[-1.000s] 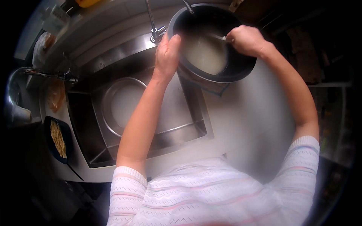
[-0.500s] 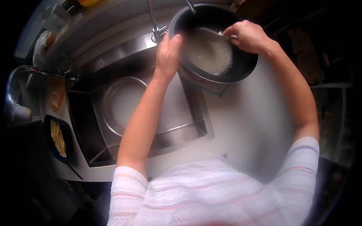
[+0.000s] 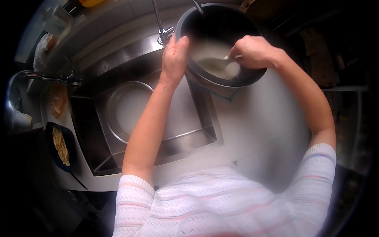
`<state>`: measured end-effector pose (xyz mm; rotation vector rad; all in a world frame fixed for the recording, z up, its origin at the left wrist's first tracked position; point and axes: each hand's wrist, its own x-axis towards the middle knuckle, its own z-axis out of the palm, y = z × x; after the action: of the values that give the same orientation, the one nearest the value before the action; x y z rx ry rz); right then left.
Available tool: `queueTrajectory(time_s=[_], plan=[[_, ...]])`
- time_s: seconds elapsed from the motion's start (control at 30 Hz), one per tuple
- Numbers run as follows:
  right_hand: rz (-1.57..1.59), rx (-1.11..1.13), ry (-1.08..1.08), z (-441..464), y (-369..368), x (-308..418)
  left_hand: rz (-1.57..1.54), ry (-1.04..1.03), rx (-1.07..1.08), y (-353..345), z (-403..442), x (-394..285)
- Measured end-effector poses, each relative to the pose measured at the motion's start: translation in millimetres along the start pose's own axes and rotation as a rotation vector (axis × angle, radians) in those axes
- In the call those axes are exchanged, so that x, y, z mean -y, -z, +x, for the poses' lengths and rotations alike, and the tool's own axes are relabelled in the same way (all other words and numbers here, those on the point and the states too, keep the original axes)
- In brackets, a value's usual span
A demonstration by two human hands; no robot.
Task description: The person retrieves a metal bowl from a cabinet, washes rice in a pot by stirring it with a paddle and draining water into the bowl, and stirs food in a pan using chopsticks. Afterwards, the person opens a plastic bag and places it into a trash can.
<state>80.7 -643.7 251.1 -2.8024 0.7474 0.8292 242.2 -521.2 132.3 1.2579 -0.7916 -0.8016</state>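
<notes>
A dark pot [image 3: 213, 23] is tilted toward me at the top of the view, with a cloudy whitish mass [image 3: 227, 71] in its lower part. My left hand [image 3: 173, 61] grips the left rim, thumb along the edge and fingers hidden behind the wall. Inside the opening, my right hand [image 3: 254, 51] is closed around the handle of a spoon [image 3: 226, 59]. The spoon's head dips into the whitish contents and shows only blurrily. Under the pot's near side, a cloth with a blue edge [image 3: 229, 96] lies on the counter.
Left of the pot is a steel sink [image 3: 189, 136] holding a round metal bowl [image 3: 111, 118] of cloudy liquid. Two taps stand near it, a slim one [image 3: 162, 33] behind and a larger faucet [image 3: 47, 74] at left. A dark dish [image 3: 71, 144] of pale strips sits on the left counter.
My right hand has moved slightly down and left within the pot, bringing the spoon lower into the contents. The left hand keeps its grip on the rim.
</notes>
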Motion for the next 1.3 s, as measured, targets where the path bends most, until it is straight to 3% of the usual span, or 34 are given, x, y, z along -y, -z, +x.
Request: queueTrajectory(time_s=[0.2, 0.3, 0.33, 0.37, 0.43, 0.47, 0.57, 0.7, 0.77, 0.83, 0.97, 1.07, 1.2, 1.3], plan=[[-0.143, -0.395, -0.091, 21, 11, -38, -0.038, -0.001, 0.003, -3, 0, 0], [-0.315, -0.089, -0.166, 23, 14, -29, -0.042, 0.006, -0.012, -4, 1, 0], [-0.258, -0.106, -0.09, 15, 11, -25, -0.022, 0.008, -0.003, -3, 1, 0], [-0.282, 0.093, -0.082, 15, 14, -21, -0.004, 0.013, 0.003, -2, -1, 0], [-0.005, 0.342, -0.233, 1, 28, -2, -0.003, 0.008, 0.002, -2, -2, -1], [0.085, 0.41, -0.183, 1, 31, -1, -0.004, 0.002, 0.005, -4, -1, -1], [0.491, 0.326, -0.145, 12, 11, -3, -0.002, 0.045, 0.001, -2, -1, -1], [0.686, 0.039, -0.204, 19, -2, -17, -0.003, -0.004, -0.019, 0, -2, 0], [0.521, -0.099, -0.303, 17, 9, -21, -0.015, 0.009, -0.002, 1, -1, 0], [0.136, -0.349, -0.122, 29, -10, -33, -0.012, 0.005, -0.01, -3, 0, 0], [0.096, -0.047, -0.073, 16, -15, -11, 0.037, -0.006, -0.008, -2, 2, -1], [0.099, 0.064, 0.086, -6, 1, 2, -0.007, -0.014, -0.017, -4, 2, 1], [0.255, 0.046, 0.127, -20, 13, 9, 0.017, 0.009, 0.008, -3, -1, -6], [0.107, -0.003, 0.112, -4, -8, 1, -0.017, 0.035, -0.009, -3, -1, -3]])
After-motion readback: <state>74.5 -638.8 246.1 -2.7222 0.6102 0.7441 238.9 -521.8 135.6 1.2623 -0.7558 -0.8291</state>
